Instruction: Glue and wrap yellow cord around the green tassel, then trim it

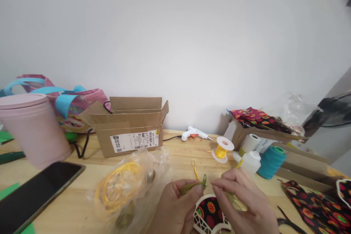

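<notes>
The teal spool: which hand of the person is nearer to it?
Right. The right hand is in front of the teal spool and a little to its left. The left hand is farther away, to the left of both.

Pale wood-grained tabletop (179,161) bears open brown cardboard box (127,126), tall pink lidded cup (37,131), white-and-orange glue gun (193,134), teal thread cone (271,163), white spool of yellow cord (220,151).

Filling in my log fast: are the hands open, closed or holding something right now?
Left hand: closed, pinching a looped green cord.
Right hand: fingers curled close by; whether it holds anything cannot be told.
</notes>
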The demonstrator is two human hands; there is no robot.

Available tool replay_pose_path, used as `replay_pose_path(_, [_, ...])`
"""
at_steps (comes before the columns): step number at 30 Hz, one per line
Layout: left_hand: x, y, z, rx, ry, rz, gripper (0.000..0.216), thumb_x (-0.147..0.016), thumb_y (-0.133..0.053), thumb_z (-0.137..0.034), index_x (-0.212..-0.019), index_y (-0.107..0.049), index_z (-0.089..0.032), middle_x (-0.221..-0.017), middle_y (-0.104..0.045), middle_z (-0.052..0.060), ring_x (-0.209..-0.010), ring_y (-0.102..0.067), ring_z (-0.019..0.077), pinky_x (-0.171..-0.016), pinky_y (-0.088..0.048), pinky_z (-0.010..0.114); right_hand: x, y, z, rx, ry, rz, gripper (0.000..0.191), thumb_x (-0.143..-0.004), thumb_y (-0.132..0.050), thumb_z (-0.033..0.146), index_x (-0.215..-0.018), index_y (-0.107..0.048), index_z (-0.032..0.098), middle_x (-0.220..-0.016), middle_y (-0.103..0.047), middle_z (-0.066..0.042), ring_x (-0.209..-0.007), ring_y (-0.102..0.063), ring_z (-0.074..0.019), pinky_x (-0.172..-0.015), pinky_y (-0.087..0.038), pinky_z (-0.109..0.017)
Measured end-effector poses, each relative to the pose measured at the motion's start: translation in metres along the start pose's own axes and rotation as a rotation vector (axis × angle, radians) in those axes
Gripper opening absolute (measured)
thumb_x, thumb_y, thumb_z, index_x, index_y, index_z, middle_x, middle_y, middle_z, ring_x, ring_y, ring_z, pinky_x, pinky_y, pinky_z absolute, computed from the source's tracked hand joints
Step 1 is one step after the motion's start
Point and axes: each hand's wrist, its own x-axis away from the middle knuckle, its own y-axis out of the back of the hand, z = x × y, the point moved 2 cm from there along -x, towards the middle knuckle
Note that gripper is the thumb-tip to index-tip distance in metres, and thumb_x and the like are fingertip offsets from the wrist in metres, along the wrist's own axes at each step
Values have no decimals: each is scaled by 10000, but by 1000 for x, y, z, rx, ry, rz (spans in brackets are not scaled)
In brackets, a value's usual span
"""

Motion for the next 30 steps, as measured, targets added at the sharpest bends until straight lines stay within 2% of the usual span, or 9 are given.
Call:
replay_pose_path(3, [-1, 4, 2, -35, 36, 25, 149, -581, -709, -245, -579, -640, -112, -304, -287, -117, -285, -161, -14, -309, -164, 117, 2, -2, -2, 9, 36, 35, 122, -700, -554, 94, -774, -598, 181, -621, -531, -18, -566, -512, -134, -494, -425, -253])
replay_pose_path(6, [-2, 6, 4, -54, 28, 54, 160, -603, -690, -274, -606, -647, -120, -306, -268, -121, -283, -157, -10, -332, -217, 134, 3, -5, -4, 5, 22, 58, 126, -704, -549, 90, -768, -594, 189, -623, -534, -12, -574, -517, -134, -509, -428, -258])
replay_pose_path(8, [-2, 5, 4, -45, 20, 68, 167, -603, -689, -279, -620, -654, -116, -315, -305, -110, -288, -214, -2, -377, -287, 151, 3, -5, -5, -4, 9, 66, 120, -709, -543, 95, -757, -594, 193, -624, -540, -9, -581, -523, -135, -515, -431, -257])
replay_pose_path(11, [-1, 1, 3, 1, 19, 92, 165, -590, -700, -263, -629, -664, -107, -368, -436, -61, -338, -363, 28, -453, -363, 181, 1, -6, -4, -12, -2, 85, 106, -710, -545, 102, -728, -595, 194, -613, -542, -3, -577, -526, -132, -504, -432, -246])
replay_pose_path(15, [-1, 1, 3, 26, 49, 129, 157, -603, -696, -250, -657, -673, -104, -374, -483, -40, -368, -442, 56, -469, -384, 192, -1, -6, -3, -17, -33, 85, 90, -720, -538, 114, -700, -584, 188, -602, -533, 2, -570, -521, -125, -500, -437, -237])
replay_pose_path(18, [-3, 4, 5, 71, 46, 154, 151, -608, -694, -246, -669, -672, -110, -481, -583, 10, -452, -526, 96, -531, -415, 228, 0, -7, -3, -13, -36, 91, 93, -719, -535, 102, -696, -568, 185, -610, -529, 1, -579, -516, -121, -502, -431, -231])
replay_pose_path(22, [-4, 4, 7, 94, 61, 155, 134, -613, -686, -232, -679, -674, -117, -567, -637, 43, -484, -563, 128, -547, -428, 264, 2, -6, 0, 87, 52, 33, 99, -698, -547, 86, -712, -564, 183, -602, -522, -2, -560, -478, -123, -501, -393, -245])
replay_pose_path(30, [-1, 1, 4, -37, -4, 84, 115, -604, -692, -211, -608, -666, -99, -506, -633, 43, -499, -565, 120, -534, -422, 223, 5, -1, 8, 388, 234, 18, 35, -720, -563, 160, -714, -589, 182, -568, -550, -7, -495, -441, -117, -462, -315, -256])
